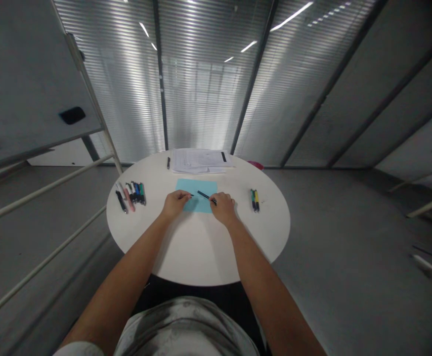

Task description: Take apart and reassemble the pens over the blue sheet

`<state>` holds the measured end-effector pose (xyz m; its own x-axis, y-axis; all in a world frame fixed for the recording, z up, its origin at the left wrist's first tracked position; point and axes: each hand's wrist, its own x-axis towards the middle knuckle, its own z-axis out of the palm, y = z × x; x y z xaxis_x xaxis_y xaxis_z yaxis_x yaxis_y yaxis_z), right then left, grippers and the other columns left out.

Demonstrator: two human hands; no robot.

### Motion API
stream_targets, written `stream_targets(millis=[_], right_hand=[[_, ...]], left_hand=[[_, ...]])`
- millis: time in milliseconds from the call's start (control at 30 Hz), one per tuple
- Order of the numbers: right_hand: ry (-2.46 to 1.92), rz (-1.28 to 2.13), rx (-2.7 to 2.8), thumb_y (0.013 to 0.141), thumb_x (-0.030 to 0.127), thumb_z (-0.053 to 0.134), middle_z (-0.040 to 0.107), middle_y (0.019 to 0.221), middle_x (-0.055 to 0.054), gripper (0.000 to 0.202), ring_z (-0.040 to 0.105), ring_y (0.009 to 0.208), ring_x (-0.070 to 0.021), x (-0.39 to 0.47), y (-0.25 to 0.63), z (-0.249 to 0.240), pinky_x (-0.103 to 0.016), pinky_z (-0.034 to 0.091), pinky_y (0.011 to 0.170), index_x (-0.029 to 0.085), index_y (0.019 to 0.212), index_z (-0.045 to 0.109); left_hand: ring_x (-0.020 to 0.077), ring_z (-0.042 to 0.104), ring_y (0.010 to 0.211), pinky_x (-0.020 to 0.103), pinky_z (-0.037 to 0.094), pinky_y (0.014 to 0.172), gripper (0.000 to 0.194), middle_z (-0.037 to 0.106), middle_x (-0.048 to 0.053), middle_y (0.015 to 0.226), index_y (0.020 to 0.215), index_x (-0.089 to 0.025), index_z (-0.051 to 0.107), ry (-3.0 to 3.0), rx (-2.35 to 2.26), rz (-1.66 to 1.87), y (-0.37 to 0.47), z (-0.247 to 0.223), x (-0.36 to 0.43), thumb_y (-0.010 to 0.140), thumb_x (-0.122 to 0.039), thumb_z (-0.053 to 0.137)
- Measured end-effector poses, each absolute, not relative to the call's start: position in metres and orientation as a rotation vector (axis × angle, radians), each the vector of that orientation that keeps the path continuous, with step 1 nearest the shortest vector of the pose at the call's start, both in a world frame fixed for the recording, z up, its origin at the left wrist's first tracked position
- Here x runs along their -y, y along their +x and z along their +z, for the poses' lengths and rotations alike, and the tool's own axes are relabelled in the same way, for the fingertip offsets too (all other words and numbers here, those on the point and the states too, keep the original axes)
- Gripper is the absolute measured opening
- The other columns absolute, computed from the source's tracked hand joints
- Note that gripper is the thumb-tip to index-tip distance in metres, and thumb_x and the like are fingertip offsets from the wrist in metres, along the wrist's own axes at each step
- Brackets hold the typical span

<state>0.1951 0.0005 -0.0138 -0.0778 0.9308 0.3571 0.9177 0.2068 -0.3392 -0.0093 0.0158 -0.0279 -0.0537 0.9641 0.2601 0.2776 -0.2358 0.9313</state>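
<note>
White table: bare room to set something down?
Bare: between the left-side pens and blue sheet; between the right hand and right-side pens; nearside, between the forearms. Crowded: sheet, under left hand and black pen; far edge, paper stack.

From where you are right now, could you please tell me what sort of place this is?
Probably an office or meeting room: horizontal blinds span the far side, what looks like a whiteboard stands at the left, and a stack of papers lies on the white table.

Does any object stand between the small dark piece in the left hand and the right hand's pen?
Nothing visible stands between the small dark piece and black pen; only a gap over the blue sheet.
</note>
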Motion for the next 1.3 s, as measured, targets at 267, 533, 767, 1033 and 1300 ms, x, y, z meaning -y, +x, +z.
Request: stream_targets(millis=[267, 533, 767, 1033, 1300], right_hand=[[-1.319, 0.114, 2.158, 0.091, 0.041, 0.050, 0.066, 0.100, -0.003, 0.025, 0.052, 0.099, -0.0185, 0.011, 0.172, -0.007, -0.031, 0.030, 0.085, 0.024, 0.105, 0.062], [-1.286, 0.188, 2.185, 0.092, 0.034, 0.051, 0.068, 0.095, -0.002, 0.017, 0.055, 0.092, -0.0169, 0.012, 0.170, -0.005, -0.029, 0.032, 0.082, 0.022, 0.097, 0.063], [-1.320, 0.293, 2.108, 0.092, 0.031, 0.049, 0.067, 0.091, 0.000, 0.015, 0.057, 0.091, -0.0161, 0.005, 0.172, -0.009, -0.027, 0.034, 0.080, 0.023, 0.094, 0.062], [-1.540, 0.082, 2.175, 0.089, 0.034, 0.054, 0.067, 0.096, -0.002, 0.014, 0.052, 0.097, -0.0194, 0.007, 0.176, -0.009, -0.033, 0.028, 0.084, 0.025, 0.091, 0.064], [-1.639, -0.017, 2.241, 0.091, 0.034, 0.049, 0.065, 0.100, -0.005, 0.020, 0.050, 0.100, -0.0212, 0.012, 0.175, -0.005, -0.035, 0.029, 0.083, 0.025, 0.093, 0.067]], left_hand=[[0.0130, 0.054, 0.059, 0.028, 0.040, 0.059, 0.031, 0.068, 0.008, 0.071, 0.077, -0.012, 0.071, 1.391, -1.167, 1.328, -0.002, -0.020, -0.011, 0.063, -0.039, 0.073], [0.0123, 0.054, 0.060, 0.027, 0.041, 0.060, 0.031, 0.068, 0.007, 0.070, 0.074, -0.012, 0.070, 1.407, -1.152, 1.264, 0.001, -0.015, -0.004, 0.061, -0.040, 0.074], [0.0165, 0.059, 0.067, 0.030, 0.046, 0.064, 0.030, 0.070, 0.009, 0.077, 0.078, -0.012, 0.069, 1.452, -1.168, 1.337, -0.008, -0.025, -0.015, 0.066, -0.040, 0.070], [0.0165, 0.061, 0.075, 0.028, 0.046, 0.073, 0.018, 0.071, 0.004, 0.083, 0.083, -0.020, 0.072, 1.974, -1.419, 1.077, -0.017, -0.031, -0.016, 0.075, -0.033, 0.061], [0.0174, 0.063, 0.080, 0.028, 0.047, 0.075, 0.019, 0.072, 0.001, 0.090, 0.090, -0.025, 0.073, 2.178, -1.597, 0.866, -0.020, -0.031, -0.016, 0.079, -0.029, 0.057]])
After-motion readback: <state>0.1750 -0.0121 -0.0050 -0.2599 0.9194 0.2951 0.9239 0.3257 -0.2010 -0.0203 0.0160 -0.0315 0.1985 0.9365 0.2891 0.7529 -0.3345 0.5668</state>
